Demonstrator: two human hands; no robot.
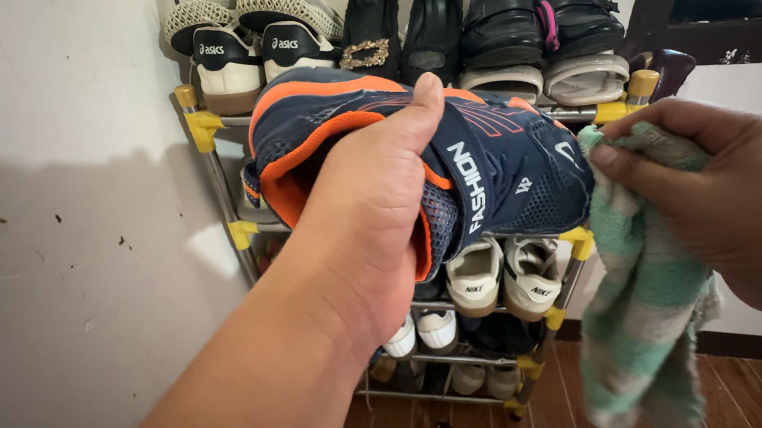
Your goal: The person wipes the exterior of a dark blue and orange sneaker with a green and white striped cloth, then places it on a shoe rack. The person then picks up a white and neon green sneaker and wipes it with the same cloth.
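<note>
My left hand (372,215) is pushed inside a navy sneaker with orange trim (495,169) and holds it up in front of a shoe rack, toe pointing right. My right hand (723,187) grips a green and white striped cloth (647,311), which it presses against the sneaker's toe. Most of the cloth hangs down below the hand.
A metal shoe rack with yellow joints (207,128) stands against a white wall (68,266). Its top shelf carries white sneakers (229,63), black pumps (402,22) and dark sandals (538,20). Lower shelves hold more white sneakers (499,273). Wooden floor (748,389) lies at lower right.
</note>
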